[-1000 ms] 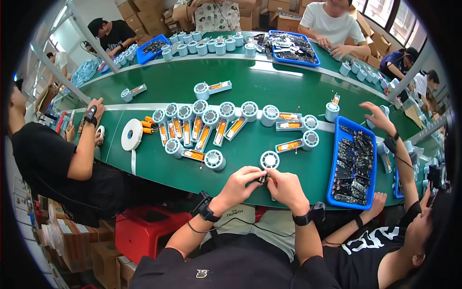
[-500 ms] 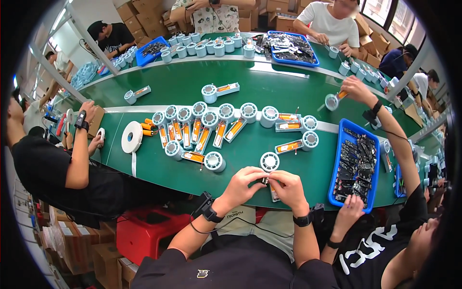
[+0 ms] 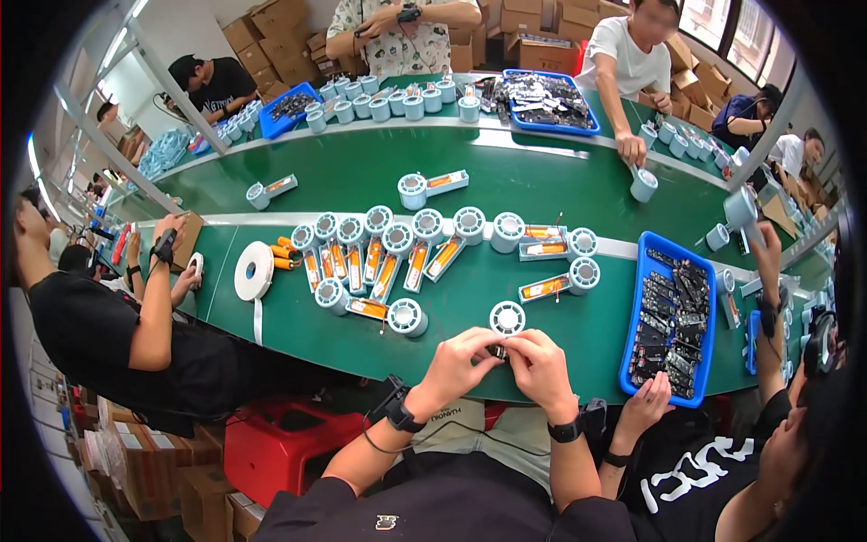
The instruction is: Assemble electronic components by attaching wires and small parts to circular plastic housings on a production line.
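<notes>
My left hand point(image 3: 458, 363) and my right hand point(image 3: 540, 366) meet at the near edge of the green table, fingertips pinched together. Between them is a small dark part point(image 3: 497, 350) that looks like a circuit board, mostly covered by the fingers. Just beyond my fingertips stands a pale blue handheld fan point(image 3: 508, 317), its round grille facing up; my hands hide its handle end. Several similar fans lie farther off, among them one fan point(image 3: 407, 317) to the left and another point(image 3: 583, 274) to the right, with orange batteries in their open handles.
A blue tray point(image 3: 634, 312) of dark circuit boards stands at the right, a co-worker's hand point(image 3: 646, 404) at its near edge. White tape roll point(image 3: 254, 271) and orange batteries point(image 3: 284, 256) lie left. Beyond runs a green conveyor point(image 3: 343, 172) carrying fans. A red stool point(image 3: 280, 456) stands lower left.
My hands stay pinched on the small part. The right co-worker's raised arm has swung right with a fan. Across the conveyor, a person in white has reached forward and set down a fan. Conveyor fans shifted slightly right.
</notes>
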Tool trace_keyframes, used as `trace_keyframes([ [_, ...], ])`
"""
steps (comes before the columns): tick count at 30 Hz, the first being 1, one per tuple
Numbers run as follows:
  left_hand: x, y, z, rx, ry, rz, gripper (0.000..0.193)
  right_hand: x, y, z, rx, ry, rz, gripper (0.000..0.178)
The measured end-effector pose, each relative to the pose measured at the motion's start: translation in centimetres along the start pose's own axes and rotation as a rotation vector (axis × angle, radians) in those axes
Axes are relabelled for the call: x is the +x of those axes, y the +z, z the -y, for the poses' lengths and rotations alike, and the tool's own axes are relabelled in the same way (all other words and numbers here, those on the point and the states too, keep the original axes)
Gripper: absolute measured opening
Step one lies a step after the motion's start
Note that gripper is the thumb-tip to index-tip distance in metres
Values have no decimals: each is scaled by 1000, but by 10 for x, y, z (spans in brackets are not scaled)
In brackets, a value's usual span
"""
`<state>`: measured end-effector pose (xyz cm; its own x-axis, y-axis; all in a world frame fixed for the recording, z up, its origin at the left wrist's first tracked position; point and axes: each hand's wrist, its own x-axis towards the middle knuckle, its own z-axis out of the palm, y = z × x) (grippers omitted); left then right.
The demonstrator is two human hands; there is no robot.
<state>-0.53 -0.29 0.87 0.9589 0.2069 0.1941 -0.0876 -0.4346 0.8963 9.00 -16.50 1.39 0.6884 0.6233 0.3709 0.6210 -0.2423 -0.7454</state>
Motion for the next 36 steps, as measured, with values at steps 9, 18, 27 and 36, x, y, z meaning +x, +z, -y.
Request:
trace_keyframes([
  [9, -6, 1, -4, -210, -94, -34, 32, 3, 1, 0, -89, -103, 37, 9],
  [18, 4, -4, 12, -22, 19, -53, 28, 11, 2, -8, -15, -88, 104, 9],
  [27, -1, 14, 22, -90, 148, -108, 25, 7, -10, 1, -46, -102, 132, 7],
  [36, -4, 6, 33, -60, 188, -86, 25, 7, 4, 1, 99, -20, 101, 5],
])
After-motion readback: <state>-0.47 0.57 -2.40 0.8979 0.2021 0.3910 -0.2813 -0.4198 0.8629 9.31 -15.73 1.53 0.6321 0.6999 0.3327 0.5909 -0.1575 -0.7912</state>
